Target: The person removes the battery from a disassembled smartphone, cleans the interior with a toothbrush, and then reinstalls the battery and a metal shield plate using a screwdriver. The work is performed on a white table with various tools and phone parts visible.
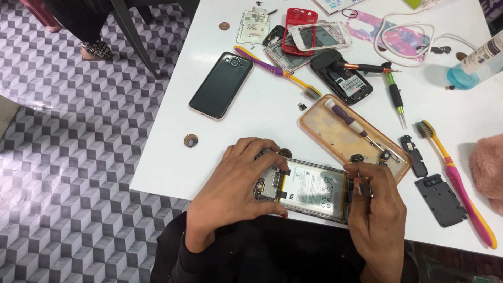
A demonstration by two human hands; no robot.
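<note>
Nearest the camera, the left hand (236, 186) clamps the top end of an opened phone (306, 189) at the table's near edge, fingers curled over its board, while the right hand (377, 215) pinches a small metal tool (363, 184) at the bottom end. The step looks like internal disassembly beside the white-labelled battery (314, 189); any next move calls for fine, steady pressure. At two o'clock lies a clear bottle (479, 60) with a white label and blue liquid.

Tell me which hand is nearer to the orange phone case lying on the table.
Right. The right hand works at the opened phone's right end, just below the orange phone case. The left hand grips the phone's left end, farther from the case.
</note>
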